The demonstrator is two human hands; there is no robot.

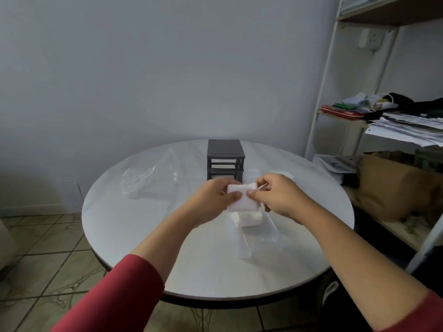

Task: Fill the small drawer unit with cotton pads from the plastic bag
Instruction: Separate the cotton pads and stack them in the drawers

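Here, left hand (pixel 215 195) and right hand (pixel 279 196) pinch cotton pads (pixel 242 200) over table (pixel 143 224) — shelf (pixel 386 16) beside

Near half of the table (pixel 191 267) is bare, so I've got loads of room to come in low. Plastic bag (pixel 148 180) clutters the far left, and the drawer unit (pixel 225 154) stands at the back. Clear drawer (pixel 261 238) lies in front of it. The left hand (pixel 211 197) and right hand (pixel 278 195) hold the cotton pads (pixel 242 200) right over its far end. Shelf rack (pixel 393 228) crowds the right edge.
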